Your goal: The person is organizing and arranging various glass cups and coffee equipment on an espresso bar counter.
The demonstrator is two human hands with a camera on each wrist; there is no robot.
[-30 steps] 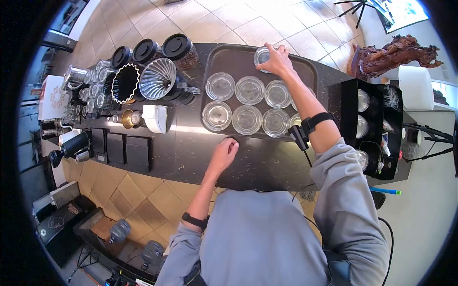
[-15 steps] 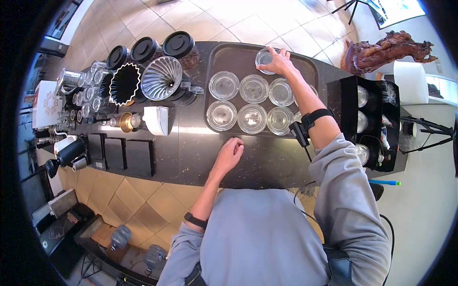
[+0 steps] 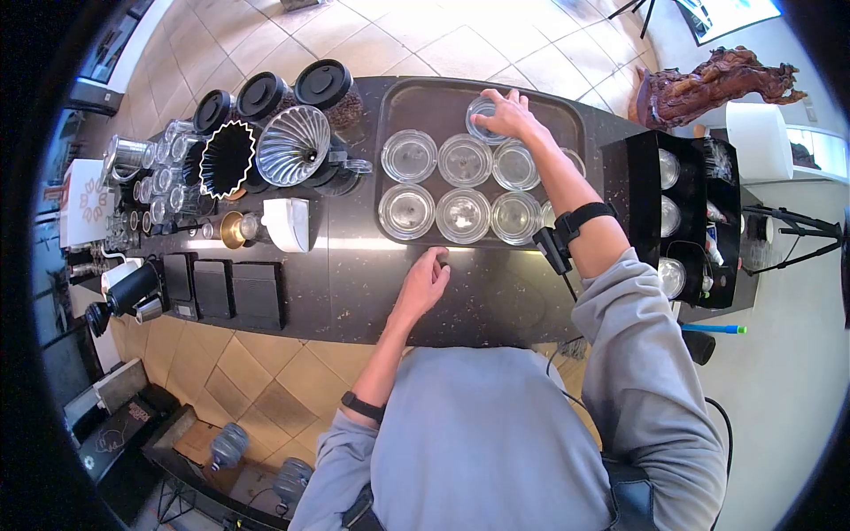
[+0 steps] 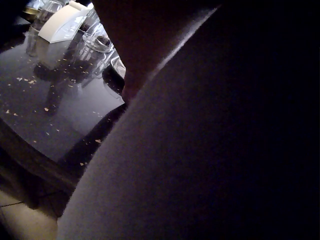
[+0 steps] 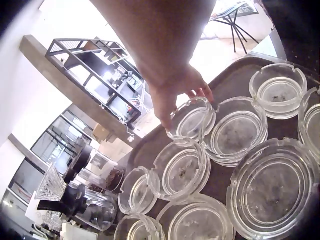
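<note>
In the head view several round glass ashtrays (image 3: 465,161) stand in two rows on a dark tray (image 3: 568,119). Behind these rows, my right hand (image 3: 513,117) grips the rim of another glass ashtray (image 3: 481,119), thumb on one side and fingers on the far side. The right wrist view shows that gripped ashtray (image 5: 191,120) tilted, close against its neighbours, under my right hand (image 5: 181,92). My left hand (image 3: 424,283) rests loosely curled on the dark counter by the tray's near edge, holding nothing visible. Only dark, blurred skin and sleeve fill most of the left wrist view.
To the left are a ribbed glass dripper (image 3: 293,146), lidded jars (image 3: 324,84), glassware, a white holder (image 3: 286,224) and black flat boxes (image 3: 258,295). A black rack (image 3: 646,221) with glass items stands at the right, a carved wood piece (image 3: 717,87) behind it.
My right hand and the ashtray it grips have shifted slightly left, closer to the back row. My left hand stays by the tray's near edge. The head view has shifted a little.
</note>
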